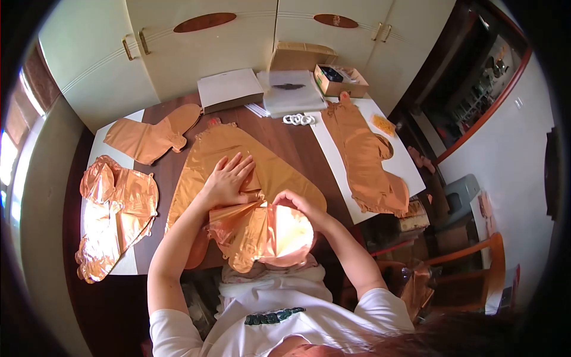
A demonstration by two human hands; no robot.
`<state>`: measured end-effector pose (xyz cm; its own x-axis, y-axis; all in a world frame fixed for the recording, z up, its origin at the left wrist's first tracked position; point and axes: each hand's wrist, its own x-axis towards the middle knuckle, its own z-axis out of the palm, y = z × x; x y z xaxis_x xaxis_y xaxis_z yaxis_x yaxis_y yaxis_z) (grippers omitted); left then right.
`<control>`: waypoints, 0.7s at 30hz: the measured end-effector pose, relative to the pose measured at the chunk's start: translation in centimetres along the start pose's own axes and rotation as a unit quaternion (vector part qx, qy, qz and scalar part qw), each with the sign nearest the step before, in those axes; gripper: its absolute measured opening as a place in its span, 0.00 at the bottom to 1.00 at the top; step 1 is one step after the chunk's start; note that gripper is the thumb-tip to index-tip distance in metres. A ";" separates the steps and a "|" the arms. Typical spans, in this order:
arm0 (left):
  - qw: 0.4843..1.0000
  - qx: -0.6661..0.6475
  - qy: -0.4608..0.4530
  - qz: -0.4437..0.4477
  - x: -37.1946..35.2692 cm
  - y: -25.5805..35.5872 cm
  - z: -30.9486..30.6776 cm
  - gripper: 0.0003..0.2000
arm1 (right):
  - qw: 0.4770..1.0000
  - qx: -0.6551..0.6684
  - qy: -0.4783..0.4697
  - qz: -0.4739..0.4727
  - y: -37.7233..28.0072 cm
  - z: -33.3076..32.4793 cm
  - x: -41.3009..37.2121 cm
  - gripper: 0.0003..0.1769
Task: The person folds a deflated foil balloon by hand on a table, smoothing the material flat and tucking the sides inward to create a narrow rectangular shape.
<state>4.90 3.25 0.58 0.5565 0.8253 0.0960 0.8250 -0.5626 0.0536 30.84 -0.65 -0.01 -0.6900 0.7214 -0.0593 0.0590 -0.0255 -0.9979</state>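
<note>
A large copper-coloured foil balloon (244,143), uninflated, lies on the table in front of me. Its near part is folded and creased into a shiny, bunched flap (244,235) that hangs toward my lap. My left hand (228,181) rests flat on the foil, fingers stretched out and pointing away from me. To its right, my right hand (300,205) has curled fingers gripping the folded foil at its upper edge; the fingertips are partly hidden.
Other flat foil balloons lie at the far left (146,137), near left (116,208) and right (369,160). At the back are a white paper stack (231,86), plastic sleeves (289,92), white rings (298,119) and a small box (351,88). A wooden chair (496,262) stands right.
</note>
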 end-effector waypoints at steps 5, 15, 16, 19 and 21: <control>1.000 0.003 0.001 0.001 -0.1 -0.1 -0.1 0.49 | 0.993 0.089 0.004 0.071 -2.9 -0.5 -0.7 0.18; 1.000 -0.021 0.012 0.006 -0.3 -0.3 0.3 0.54 | 0.977 0.125 0.163 0.055 -2.2 -3.8 -8.8 0.46; 1.000 -0.024 0.012 0.006 -0.3 -0.3 0.3 0.54 | 0.982 0.086 0.167 0.036 -1.8 -3.0 -9.6 0.49; 1.000 -0.021 0.006 0.004 -0.2 -0.2 0.0 0.54 | 0.974 0.153 0.169 0.001 -0.5 -0.2 -11.3 0.62; 1.000 -0.019 0.008 0.005 -0.2 -0.2 0.2 0.54 | 0.952 0.177 0.250 -0.020 -0.1 2.1 -11.6 0.69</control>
<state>4.61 3.21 0.39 0.5624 0.8191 0.1129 0.8151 -0.5722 0.0903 37.33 -10.44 0.77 -0.2526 0.9634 -0.0897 -0.2676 -0.1586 -0.9504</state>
